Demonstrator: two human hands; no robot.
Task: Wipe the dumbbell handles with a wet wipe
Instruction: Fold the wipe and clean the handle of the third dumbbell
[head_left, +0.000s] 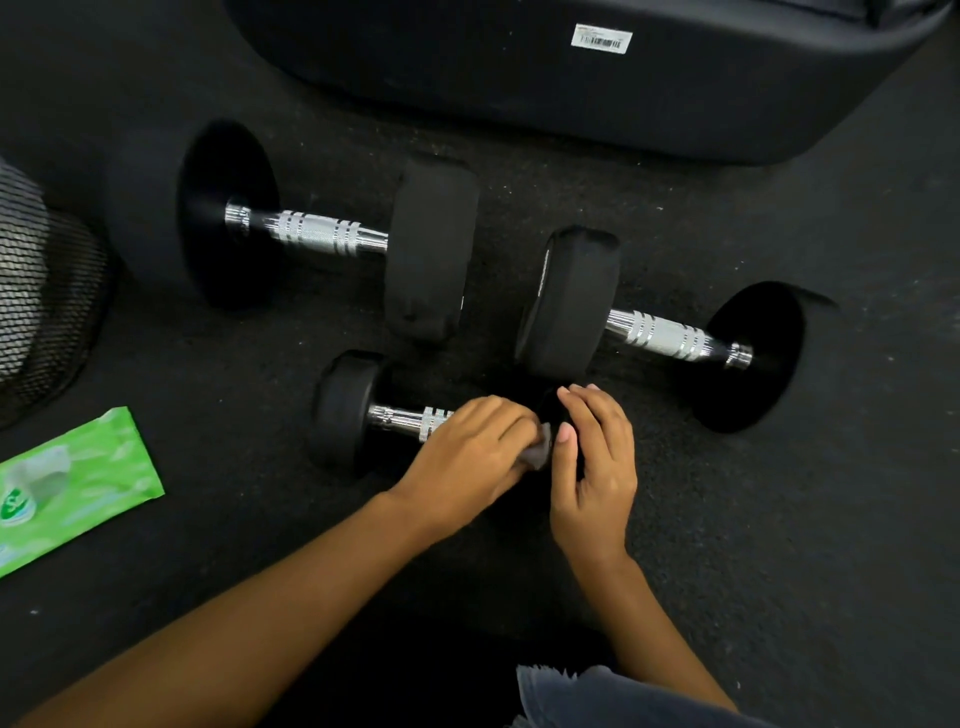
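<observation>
Three black dumbbells with chrome handles lie on the dark floor. The small dumbbell (348, 410) is nearest me. My left hand (467, 457) wraps its handle (405, 418) with a grey wet wipe (540, 449) bunched under the fingers. My right hand (597, 462) rests on the right end weight of that dumbbell and hides most of it. A large dumbbell (436, 244) lies at the upper left, its handle (311, 231) bare. Another large dumbbell (571, 301) lies at the right, its handle (665, 335) also bare.
A green wet wipe pack (78, 483) lies on the floor at the left. A black mesh bin (36, 296) stands at the left edge. A large black padded piece of equipment (571, 93) with a barcode label spans the top. Denim fabric (597, 696) shows at the bottom.
</observation>
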